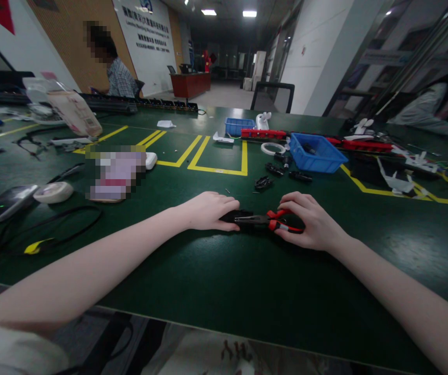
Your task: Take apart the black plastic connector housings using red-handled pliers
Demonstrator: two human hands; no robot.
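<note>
My right hand (310, 221) is closed around the red handles of a pair of pliers (270, 220) lying low over the green table (216, 281). The pliers' dark jaws point left toward my left hand (210, 210). That hand is curled over a small black part (234, 215), pressing it against the table; most of the part is hidden under the fingers. The jaws meet the black part at its right end.
Loose black parts (263, 182) lie just beyond my hands, with a blue bin (317, 152) and a white ring (272, 148) behind. A smaller blue bin (239, 126), red strips (263, 134), a tape roll (53, 192), a phone (3, 203) and a black cable (52, 224) sit around. People sit at far left and right.
</note>
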